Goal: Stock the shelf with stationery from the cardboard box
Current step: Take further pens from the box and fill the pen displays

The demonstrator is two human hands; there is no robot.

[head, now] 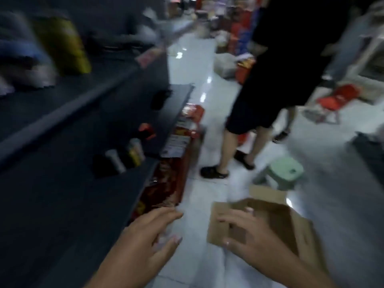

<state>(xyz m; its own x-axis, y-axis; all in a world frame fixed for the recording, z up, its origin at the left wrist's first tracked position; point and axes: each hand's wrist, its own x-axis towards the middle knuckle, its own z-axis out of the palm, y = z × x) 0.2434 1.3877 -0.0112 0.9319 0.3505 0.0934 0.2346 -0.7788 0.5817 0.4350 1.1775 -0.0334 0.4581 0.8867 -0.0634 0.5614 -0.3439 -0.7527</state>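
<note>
The view is blurred by motion. A brown cardboard box [276,217] stands open on the white floor at the lower right, flaps spread. My right hand [247,231] hovers over its near flap with fingers spread and holds nothing. My left hand [149,231] is stretched out open between the box and the dark shelf unit [68,125] on the left, and it is empty too. On the shelf boards stand a few small tubes or bottles [124,156] and a yellow pack [64,44].
Red packaged goods [172,173] are stacked on the floor along the shelf's foot. A person in black shorts and sandals [259,96] stands in the aisle just ahead. A pale green stool [284,173] sits behind the box. A red stool [336,98] and more goods lie farther off.
</note>
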